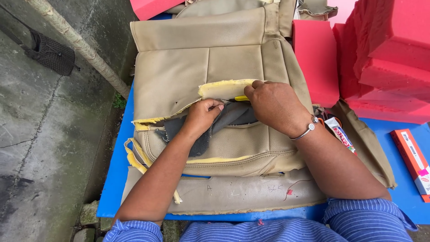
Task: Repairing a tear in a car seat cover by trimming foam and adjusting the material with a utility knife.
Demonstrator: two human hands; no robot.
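Observation:
A tan leatherette seat cover point(192, 67) with yellow foam backing lies spread on a blue table point(112, 179). A torn seam runs across its middle, showing dark grey fabric point(233, 114) underneath. My left hand point(201, 115) pinches the grey fabric at the tear. My right hand point(275, 105), with a metal bangle on the wrist, grips the lifted yellow-backed flap point(221, 88) and a small yellow tool point(241, 97) at the tear's edge. Both forearms reach in from blue striped sleeves.
Red foam blocks point(385, 58) are stacked at the right and back. A small tube point(339, 133) lies by my right wrist, and an orange-red box point(414, 161) sits at the table's right edge. Concrete floor and a pole point(80, 45) are to the left.

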